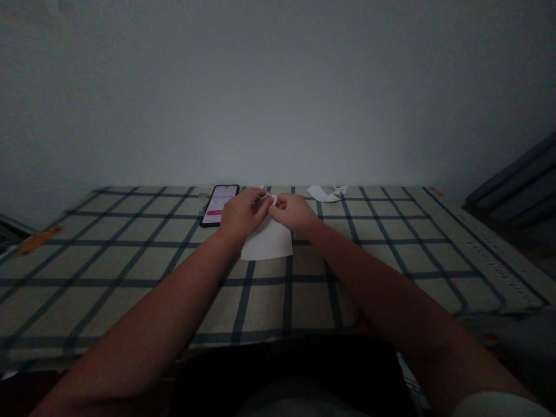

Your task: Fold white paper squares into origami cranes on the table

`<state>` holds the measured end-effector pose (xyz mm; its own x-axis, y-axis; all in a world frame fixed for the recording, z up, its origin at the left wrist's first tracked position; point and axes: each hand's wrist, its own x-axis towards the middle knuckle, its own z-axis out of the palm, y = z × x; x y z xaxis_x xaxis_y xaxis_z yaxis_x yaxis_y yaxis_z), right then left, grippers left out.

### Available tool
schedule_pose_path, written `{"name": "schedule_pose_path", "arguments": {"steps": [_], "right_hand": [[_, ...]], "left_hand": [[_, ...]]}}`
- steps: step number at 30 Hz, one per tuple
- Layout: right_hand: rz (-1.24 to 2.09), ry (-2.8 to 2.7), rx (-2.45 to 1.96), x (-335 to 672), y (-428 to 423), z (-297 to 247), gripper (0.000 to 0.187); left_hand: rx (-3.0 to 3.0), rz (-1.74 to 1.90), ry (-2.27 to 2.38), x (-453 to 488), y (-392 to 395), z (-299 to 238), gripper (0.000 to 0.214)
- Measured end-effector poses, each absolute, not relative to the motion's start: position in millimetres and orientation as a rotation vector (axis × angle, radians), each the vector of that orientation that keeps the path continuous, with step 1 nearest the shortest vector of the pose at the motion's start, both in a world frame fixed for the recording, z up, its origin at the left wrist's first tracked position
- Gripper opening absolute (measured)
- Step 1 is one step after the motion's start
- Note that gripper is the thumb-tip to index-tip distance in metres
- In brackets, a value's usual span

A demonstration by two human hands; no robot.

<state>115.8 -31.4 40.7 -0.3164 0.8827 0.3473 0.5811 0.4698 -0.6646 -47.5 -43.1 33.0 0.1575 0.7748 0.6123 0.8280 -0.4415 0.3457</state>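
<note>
A white sheet of paper (268,242) lies on the checked tablecloth in front of me, its near part flat and its far part under my hands. My left hand (244,211) pinches the paper's far end from the left, thumb and fingers together. From the right, my right hand (295,212) pinches the same end, its fingertips almost touching the left thumb. A small raised bit of the paper shows between the fingertips. The exact shape of the far end is hidden by the fingers.
A phone (219,205) with a lit screen lies just left of my left hand. Torn, crumpled paper scraps (326,193) lie at the back, right of my hands. The checked tablecloth (143,255) reaches a grey wall (278,92) behind. Dark striped fabric (516,179) hangs at the right.
</note>
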Motion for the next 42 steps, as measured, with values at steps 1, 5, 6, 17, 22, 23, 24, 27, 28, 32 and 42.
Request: {"name": "schedule_pose_path", "arguments": {"steps": [1,5,6,17,22,23,24,27,28,32,42], "right_hand": [[0.588,-2.04,-1.22,114.6,-31.1,39.5,0.025],[0.551,-2.089,-1.208,111.7,-28.3,31.7,0.021],[0.493,-2.069,-1.207,111.4,-27.5,29.6,0.02],[0.496,-1.92,-1.266,122.5,-18.8,37.8,0.014],[0.802,-1.894,-1.337,126.3,-25.2,50.3,0.015],[0.933,-1.87,-1.345,127.1,-26.0,51.0,0.014],[1.046,-1.846,-1.352,127.7,-26.7,51.2,0.014],[1.229,-1.863,-1.367,127.1,-30.3,50.4,0.017],[1.25,-1.925,-1.362,125.7,-32.3,50.2,0.018],[0.901,-2.278,-1.331,114.7,-42.5,50.4,0.023],[0.483,-2.021,-1.326,125.6,-34.5,56.8,0.018]], "left_hand": [[-2.331,-1.159,-1.629,-47.1,-43.3,33.1,0.036],[-2.348,-1.206,-1.634,-45.4,-44.7,34.3,0.032],[-2.353,-1.236,-1.637,-45.4,-44.7,34.4,0.032],[-2.289,-0.91,-1.775,-50.4,-39.7,36.4,0.046],[-2.203,-0.801,-1.766,-49.5,-44.5,39.7,0.045],[-2.191,-0.788,-1.757,-49.3,-45.2,39.8,0.046],[-2.181,-0.777,-1.746,-48.9,-45.8,39.9,0.046],[-2.161,-0.747,-1.741,-46.4,-48.0,41.3,0.047],[-2.153,-0.731,-1.755,-45.2,-49.0,42.3,0.047],[-2.098,-0.708,-1.872,-42.1,-52.0,47.1,0.044],[-2.049,-1.109,-2.02,-59.2,-33.2,35.9,0.038]]}}
